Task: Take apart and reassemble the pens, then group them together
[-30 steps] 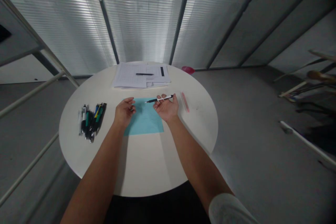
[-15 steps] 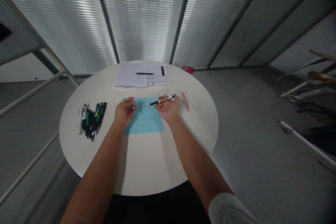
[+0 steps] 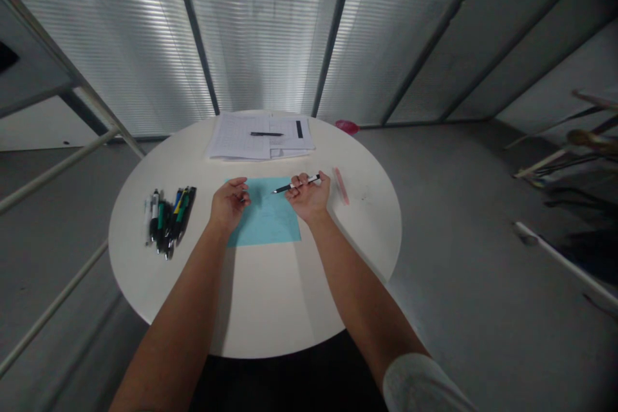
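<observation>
My right hand (image 3: 309, 198) has its fingers wrapped round a black-and-white pen (image 3: 281, 189), whose point faces left, with the thumb up by the rear end. Across from it, my left hand (image 3: 228, 205) is curled with the palm side turned toward the pen. Something small may sit between its fingertips, too small to make out. Both hands are over the sides of a blue sheet of paper (image 3: 268, 222), on which faint marks show. A gap separates the pen's point from my left hand.
On the round white table (image 3: 270, 309), several pens (image 3: 168, 222) lie bunched at the left. Stacked papers (image 3: 236, 135) with a dark pen (image 3: 266, 134) on top lie at the back. A pinkish strip (image 3: 340, 186) is right of my right hand. Metal rails (image 3: 58, 170) stand at the left.
</observation>
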Tool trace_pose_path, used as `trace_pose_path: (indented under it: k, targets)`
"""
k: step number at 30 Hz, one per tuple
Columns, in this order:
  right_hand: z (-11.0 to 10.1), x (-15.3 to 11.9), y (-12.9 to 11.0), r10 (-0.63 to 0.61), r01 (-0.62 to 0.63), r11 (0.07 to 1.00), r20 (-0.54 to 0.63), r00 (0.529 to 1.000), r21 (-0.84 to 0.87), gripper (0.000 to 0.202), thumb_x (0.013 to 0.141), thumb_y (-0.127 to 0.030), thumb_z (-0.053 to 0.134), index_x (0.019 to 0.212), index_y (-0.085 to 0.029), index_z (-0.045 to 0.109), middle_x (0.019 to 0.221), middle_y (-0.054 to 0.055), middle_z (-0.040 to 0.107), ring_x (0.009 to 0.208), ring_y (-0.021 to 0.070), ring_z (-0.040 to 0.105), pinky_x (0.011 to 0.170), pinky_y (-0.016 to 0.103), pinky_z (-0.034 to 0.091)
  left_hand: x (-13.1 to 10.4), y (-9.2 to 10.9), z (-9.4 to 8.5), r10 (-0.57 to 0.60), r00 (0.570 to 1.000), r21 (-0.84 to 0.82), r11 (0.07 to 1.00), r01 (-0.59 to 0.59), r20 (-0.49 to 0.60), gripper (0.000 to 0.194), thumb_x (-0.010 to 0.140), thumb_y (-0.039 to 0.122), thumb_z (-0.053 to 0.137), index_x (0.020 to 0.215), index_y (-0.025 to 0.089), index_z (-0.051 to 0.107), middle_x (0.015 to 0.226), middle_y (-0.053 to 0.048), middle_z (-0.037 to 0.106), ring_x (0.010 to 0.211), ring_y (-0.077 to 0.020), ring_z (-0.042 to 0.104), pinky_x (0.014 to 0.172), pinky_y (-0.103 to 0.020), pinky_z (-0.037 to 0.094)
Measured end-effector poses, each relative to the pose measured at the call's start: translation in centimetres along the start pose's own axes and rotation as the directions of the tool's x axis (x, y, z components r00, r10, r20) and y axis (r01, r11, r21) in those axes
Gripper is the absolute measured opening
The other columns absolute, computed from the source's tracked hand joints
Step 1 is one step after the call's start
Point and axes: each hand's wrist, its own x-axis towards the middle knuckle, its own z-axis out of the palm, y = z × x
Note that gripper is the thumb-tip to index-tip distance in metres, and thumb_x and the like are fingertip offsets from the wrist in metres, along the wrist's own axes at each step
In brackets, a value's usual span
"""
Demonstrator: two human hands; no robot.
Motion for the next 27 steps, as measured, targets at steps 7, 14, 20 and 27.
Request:
trace_pose_path:
  k: [7,14,20,27]
  targets:
    - [0.6,-0.5,0.0,-0.017,0.015,0.998,-0.028,0.999,-0.067,0.058,0.083,-0.075,0.025,0.066,-0.023,0.041,0.067,0.000,0.048,0.052,0.0127,0.040,0.052,0.029,0.042,-0.1,0.2,0.1,-0.004,1.000,0.001,1.000,0.004,-0.005,0.025,0.061,0.012,0.063,0.086,0.012,0.066,0.071,-0.002,0.060,0.052,-0.0090,0.053,0.045,-0.022,0.040]
    - [0.6,-0.3,-0.2,-0.010,0.006,0.997,-0.059,0.998,-0.077,0.052,0.086,-0.067,0.026,0.062,-0.022,0.039,0.063,0.000,0.046,0.049,0.0114,0.040,0.047,0.026,0.040,0.0,0.2,0.0,0.000,1.000,-0.004,1.000,0.000,-0.004,0.025,0.062,0.012,0.064,0.086,0.012,0.066,0.071,-0.002,0.059,0.052,-0.0092,0.053,0.045,-0.023,0.041]
    - [1.0,0.2,-0.3,-0.118,0.094,0.984,-0.162,0.980,-0.148,0.041,0.087,-0.051,0.052,0.063,-0.021,0.039,0.053,-0.006,0.043,0.039,0.0061,0.029,0.037,0.020,0.029,0.0,0.1,0.0,-0.002,1.000,-0.002,1.000,0.002,-0.013,0.025,0.061,0.013,0.065,0.086,0.012,0.066,0.071,-0.002,0.060,0.052,-0.0090,0.054,0.045,-0.022,0.041]
    - [0.5,0.7,0.6,-0.274,0.167,0.885,-0.196,0.941,-0.435,0.046,0.085,-0.061,0.049,0.073,-0.018,0.061,0.060,0.000,0.061,0.038,0.0062,0.044,0.032,0.020,0.028,-0.1,0.2,0.2,-0.002,1.000,-0.005,1.000,0.002,-0.010,0.026,0.060,0.011,0.064,0.085,0.012,0.066,0.070,-0.002,0.060,0.052,-0.0087,0.053,0.045,-0.022,0.041]
